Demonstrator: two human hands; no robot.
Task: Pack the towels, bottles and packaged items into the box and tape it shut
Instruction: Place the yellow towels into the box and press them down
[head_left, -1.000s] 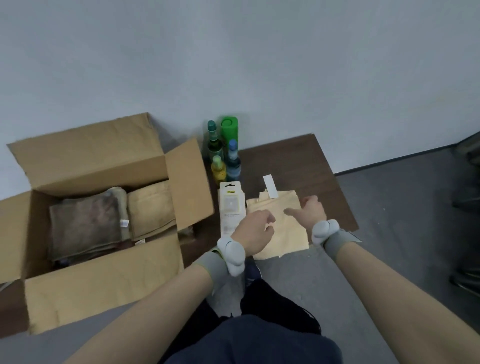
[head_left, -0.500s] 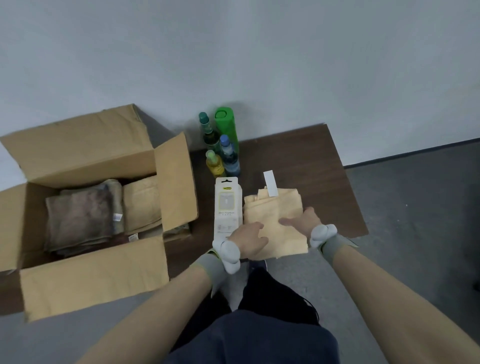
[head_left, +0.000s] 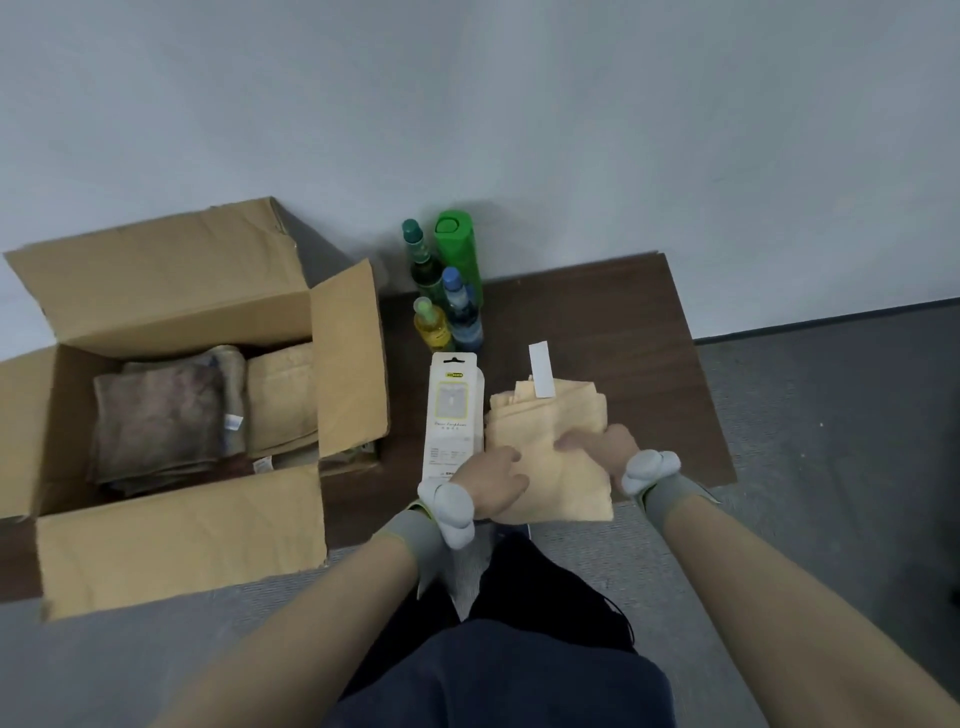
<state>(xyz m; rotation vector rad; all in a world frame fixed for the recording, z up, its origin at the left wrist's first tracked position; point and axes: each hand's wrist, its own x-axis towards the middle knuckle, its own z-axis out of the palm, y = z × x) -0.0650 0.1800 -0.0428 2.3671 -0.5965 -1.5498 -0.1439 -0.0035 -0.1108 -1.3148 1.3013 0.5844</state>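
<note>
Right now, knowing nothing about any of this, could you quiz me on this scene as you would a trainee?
1. True or false: the cardboard box is already taped shut.
2. How many bottles stand by the wall? A) two B) four C) six
3. Fill in: the left hand and the right hand together hold the ____.

Key
1. False: its flaps stand open, with folded towels showing inside.
2. B
3. yellow towel
</note>
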